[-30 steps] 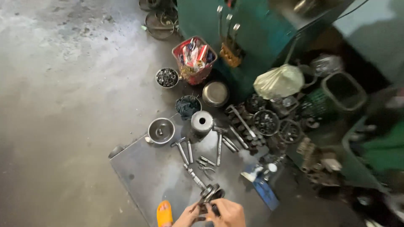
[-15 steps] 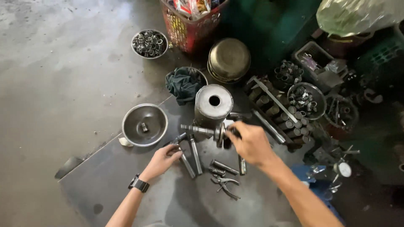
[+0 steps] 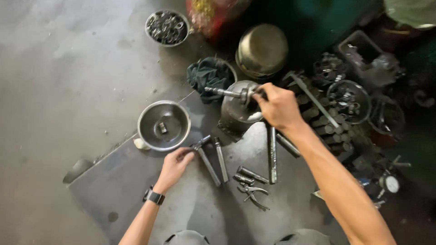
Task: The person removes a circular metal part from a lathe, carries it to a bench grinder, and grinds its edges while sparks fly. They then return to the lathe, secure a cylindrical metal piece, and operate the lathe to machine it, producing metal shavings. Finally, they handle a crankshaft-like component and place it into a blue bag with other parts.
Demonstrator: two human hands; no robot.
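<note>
Head view, right hand [image 3: 278, 106] fingers gripping metal shaft [image 3: 227, 92], left hand [image 3: 173, 166] fingers closing on hammer [image 3: 205, 158]

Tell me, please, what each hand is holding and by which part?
The right hand grips a metal shaft by its thicker end. The left hand touches a hammer-like tool near its head.

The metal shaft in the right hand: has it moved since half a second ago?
Yes. The right hand has lifted the metal shaft off the floor plate; it now crosses the grey cylinder.
</note>
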